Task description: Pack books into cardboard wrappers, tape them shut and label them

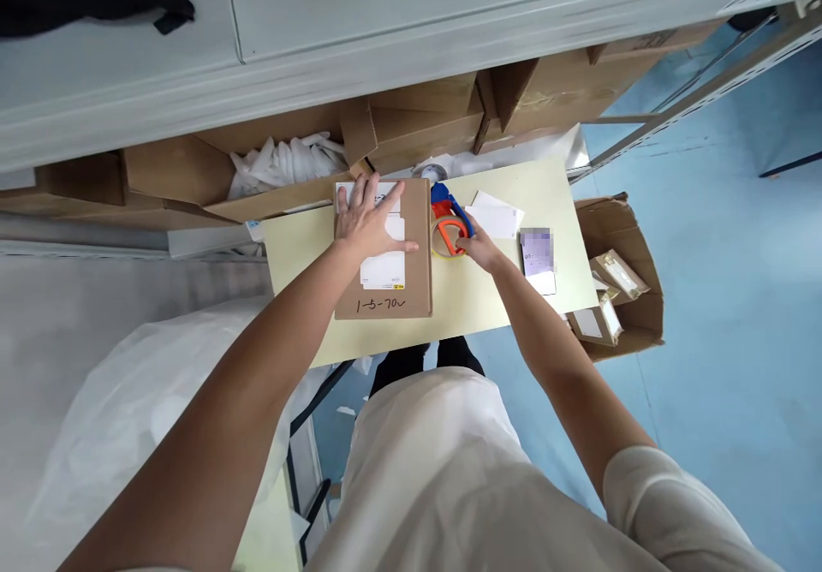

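Note:
On the pale yellow table [507, 294] lies a closed brown cardboard box [417, 294] with white labels and handwriting on top. My left hand [367, 223] rests flat on the box, fingers spread over the labels. At the box's right side, my right hand [476, 242] is wrapped round the handle of a blue and orange tape dispenser [451, 236], which carries a roll of tape. The dispenser's head points away from me, close to the box's far right edge. White paper slips [496, 215] lie just right of that hand.
A phone [538, 255] lies near the table's right end. Beyond that end, an open carton [652, 306] on the floor holds several small boxes. Open cartons [424, 122] line the shelf behind the table, under a grey ledge [411, 7]. Translucent plastic [141, 409] bulges at left.

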### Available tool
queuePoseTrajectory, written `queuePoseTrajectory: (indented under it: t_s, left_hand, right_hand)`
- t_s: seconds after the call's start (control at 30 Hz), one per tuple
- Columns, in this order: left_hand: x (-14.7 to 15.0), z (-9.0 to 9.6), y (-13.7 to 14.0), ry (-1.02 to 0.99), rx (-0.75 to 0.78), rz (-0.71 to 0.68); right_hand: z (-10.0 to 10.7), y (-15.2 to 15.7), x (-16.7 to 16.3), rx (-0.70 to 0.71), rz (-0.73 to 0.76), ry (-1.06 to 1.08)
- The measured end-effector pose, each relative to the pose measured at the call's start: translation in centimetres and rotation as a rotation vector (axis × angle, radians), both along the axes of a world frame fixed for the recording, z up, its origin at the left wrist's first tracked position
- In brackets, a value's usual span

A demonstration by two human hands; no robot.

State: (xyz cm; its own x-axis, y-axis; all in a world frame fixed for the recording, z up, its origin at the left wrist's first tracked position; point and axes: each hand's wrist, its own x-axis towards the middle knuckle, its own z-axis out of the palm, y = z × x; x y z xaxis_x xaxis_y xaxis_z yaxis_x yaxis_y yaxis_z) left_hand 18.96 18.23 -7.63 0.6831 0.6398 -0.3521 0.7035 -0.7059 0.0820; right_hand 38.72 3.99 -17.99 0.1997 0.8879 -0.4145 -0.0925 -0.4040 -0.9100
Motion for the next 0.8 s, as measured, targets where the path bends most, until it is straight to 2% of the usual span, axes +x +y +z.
queuePoseTrajectory:
  t_s: [0.1, 0.23, 0.33, 0.43, 0.5, 0.6, 0.7, 0.8]
  left_hand:
    - [0.0, 0.1, -0.1, 0.02, 0.012, -0.007]
    - [0.1, 0.0, -0.1, 0.013, 0.028, 0.001]
    - [0.0, -0.2, -0.2, 0.012, 0.019, 0.007]
    - [-0.2, -0.2, -0.5, 0.016, 0.017, 0.032]
    - [-0.5, -0.1, -0.8, 0.028, 0.03, 0.092]
    - [-1.7, 0.2, -0.9, 0.052, 0.052, 0.247]
    - [-4.2, 0.3, -0.9, 0.056, 0.042, 0.401]
    - [-8.0, 0.5, -1.5, 0.045, 0.028, 0.455]
  right_hand:
    - [0.0, -3.7, -1.5, -0.021, -0.051, -0.008]
    - [-0.3, -11.8, -5.2, -0.038, -0.008, 0.033]
    - [-0.4, -17.6, -9.0, -0.071, -0.05, 0.061]
    - [-0.3, -20.5, -11.9, -0.078, -0.092, 0.061]
    - [-0.3, -20.7, -12.5, -0.088, -0.127, 0.055]
    - [-0.1, -19.0, -11.7, -0.142, -0.222, 0.067]
    - [0.3, -15.7, -9.8, -0.142, -0.296, 0.059]
    - [1.0, -11.4, -7.5, -0.088, -0.31, 0.047]
